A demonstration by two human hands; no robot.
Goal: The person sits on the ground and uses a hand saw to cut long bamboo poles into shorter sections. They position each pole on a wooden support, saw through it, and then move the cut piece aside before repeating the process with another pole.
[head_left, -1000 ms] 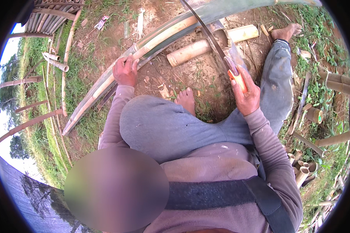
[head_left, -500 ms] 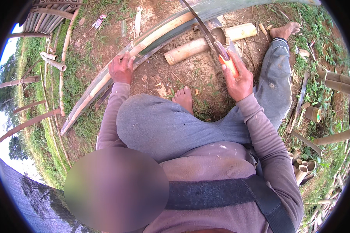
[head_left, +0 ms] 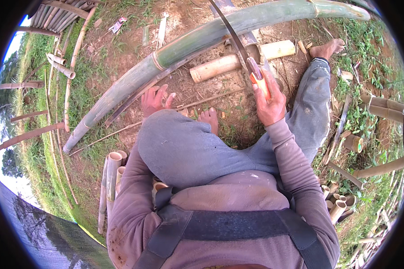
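My right hand is wrapped round the orange handle of a handsaw. Its dark blade reaches up and away across a long green bamboo pole; whether the teeth sit in a cut I cannot tell. My left hand is off the pole, on its near side, fingers apart and nothing in them. A thin bamboo strip runs along the ground close by that hand. Beneath the pole, near the saw, lies a short pale bamboo piece, with another cut piece to its right.
My bent knee rises right by my left hand. Upright cut bamboo tubes stand beside my left arm, and more tubes are at the right. A bamboo rail fence stands at the left. Chips and grass cover the ground.
My left hand has let go of the pole and moved nearer my knee. The pale strip along the pole no longer shows; a thin strip now shows on the ground. The saw has shifted slightly.
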